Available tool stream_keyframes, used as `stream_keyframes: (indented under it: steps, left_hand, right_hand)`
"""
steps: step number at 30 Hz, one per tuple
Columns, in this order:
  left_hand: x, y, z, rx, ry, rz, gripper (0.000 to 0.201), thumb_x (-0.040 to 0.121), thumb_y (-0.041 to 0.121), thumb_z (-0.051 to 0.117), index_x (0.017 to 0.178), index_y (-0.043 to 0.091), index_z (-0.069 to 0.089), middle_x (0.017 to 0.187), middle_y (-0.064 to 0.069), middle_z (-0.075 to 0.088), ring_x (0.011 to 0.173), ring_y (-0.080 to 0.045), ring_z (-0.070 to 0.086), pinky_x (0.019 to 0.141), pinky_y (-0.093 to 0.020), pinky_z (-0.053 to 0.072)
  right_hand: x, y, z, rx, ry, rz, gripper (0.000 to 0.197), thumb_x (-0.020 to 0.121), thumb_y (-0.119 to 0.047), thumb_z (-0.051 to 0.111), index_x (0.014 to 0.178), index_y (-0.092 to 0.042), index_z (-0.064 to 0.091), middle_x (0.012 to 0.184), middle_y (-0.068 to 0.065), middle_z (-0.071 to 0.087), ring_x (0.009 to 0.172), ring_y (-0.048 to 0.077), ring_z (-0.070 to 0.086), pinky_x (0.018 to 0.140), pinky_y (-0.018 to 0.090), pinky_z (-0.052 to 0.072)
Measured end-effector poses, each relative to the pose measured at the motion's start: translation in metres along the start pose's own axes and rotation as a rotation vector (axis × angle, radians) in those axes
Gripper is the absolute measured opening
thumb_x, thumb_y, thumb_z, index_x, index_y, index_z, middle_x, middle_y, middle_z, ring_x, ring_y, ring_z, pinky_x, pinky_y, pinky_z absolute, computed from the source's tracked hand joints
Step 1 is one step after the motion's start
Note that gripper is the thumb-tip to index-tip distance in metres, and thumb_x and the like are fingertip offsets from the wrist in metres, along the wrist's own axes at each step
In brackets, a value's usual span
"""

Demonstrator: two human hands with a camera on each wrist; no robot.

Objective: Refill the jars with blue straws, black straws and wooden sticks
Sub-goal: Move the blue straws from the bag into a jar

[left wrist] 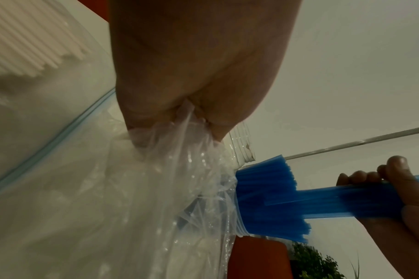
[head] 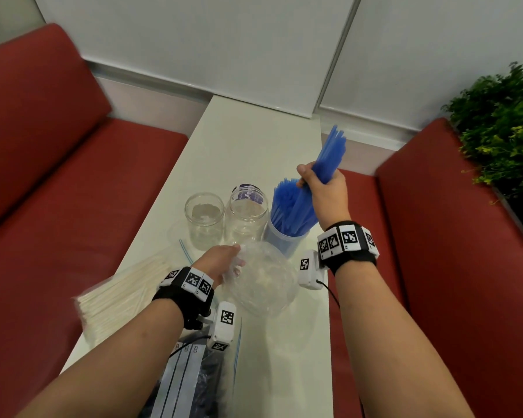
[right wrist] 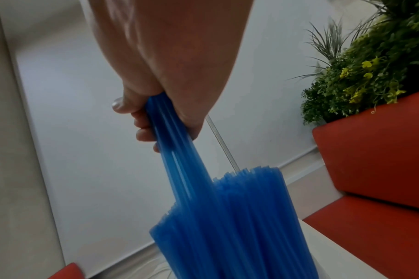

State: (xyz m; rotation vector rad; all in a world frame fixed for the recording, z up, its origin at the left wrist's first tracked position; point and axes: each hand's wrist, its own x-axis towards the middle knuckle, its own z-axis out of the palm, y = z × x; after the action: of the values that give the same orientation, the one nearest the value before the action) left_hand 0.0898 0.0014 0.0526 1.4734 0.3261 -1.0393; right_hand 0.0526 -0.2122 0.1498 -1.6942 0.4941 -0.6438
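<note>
jars x3 (head: 204, 220) | R hand (head: 323, 188): blue straws (head: 329, 158) | L hand (head: 224, 260): bag x1 (head: 263, 282)

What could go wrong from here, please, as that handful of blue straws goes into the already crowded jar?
1. The right hand grips a bundle of blue straws at a slant above the jar, which already looks packed; some may miss the mouth and spill onto the table.
2. Pushing sideways could tip that jar against the empty jar beside it.
3. The crumpled plastic bag that the left hand holds sits close and could snag straws.
</note>
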Motion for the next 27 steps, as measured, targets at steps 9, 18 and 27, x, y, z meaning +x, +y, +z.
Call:
stream_keyframes:
  steps: [9,18,27]
  left_hand:
    - [0.011,-0.003,-0.005,0.003,-0.007,-0.01,0.026,0.108,0.022,0.05,0.116,-0.002,0.056,0.078,-0.013,0.06,0.06,-0.018,0.043,0.058,-0.028,0.037]
    - [0.012,0.004,-0.006,0.048,0.026,-0.007,0.027,0.108,0.024,0.05,0.117,0.0,0.057,0.078,-0.011,0.062,0.057,-0.019,0.044,0.061,-0.028,0.038]
    - [0.011,0.002,-0.005,0.012,0.021,0.003,0.031,0.107,0.023,0.053,0.122,-0.003,0.058,0.081,-0.014,0.061,0.056,-0.018,0.045,0.049,-0.024,0.044]
  right_hand:
    - [-0.013,0.03,0.013,0.048,0.03,0.058,0.02,0.083,-0.027,0.082,0.082,-0.013,0.067,0.074,-0.005,0.069,0.074,0.01,0.067,0.07,0.02,0.053]
    - [-0.008,0.015,0.013,-0.147,0.214,-0.264,0.036,0.088,-0.016,0.068,0.117,-0.032,0.053,0.097,-0.009,0.064,0.094,0.005,0.062,0.09,0.019,0.05]
    - [-0.026,0.064,0.029,-1.282,-0.255,-0.12,0.082,0.1,-0.064,0.014,0.161,-0.009,0.012,0.169,0.008,0.01,0.157,0.028,-0.004,0.125,0.051,-0.008]
